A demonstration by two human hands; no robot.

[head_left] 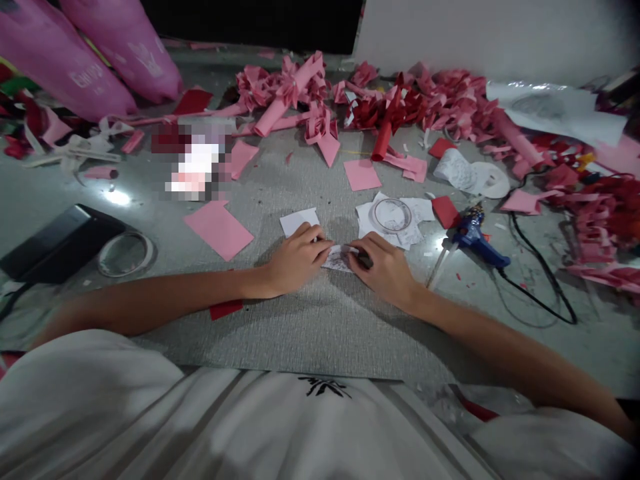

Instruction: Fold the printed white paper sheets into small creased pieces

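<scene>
Between my hands is a small piece of white paper (pixel 338 259) with dark markings, its upper edge folded or rolled. My left hand (pixel 299 259) pinches its left end, and my right hand (pixel 383 267) grips the right end; a dark thing by the right fingers is too unclear to name. Just behind my left hand lies a white paper square (pixel 299 220). Beyond my right hand, a roll of tape (pixel 393 214) rests on marked white paper cutouts (pixel 423 209). A pink sheet (pixel 220 229) lies left of my left hand.
A blue glue gun (pixel 477 240) with a black cord lies at the right. Another tape roll (pixel 125 254) sits beside a black box (pixel 63 241) at the left. Pink and red cut paper (pixel 295 93) is heaped along the back, near pink bottles (pixel 127 50).
</scene>
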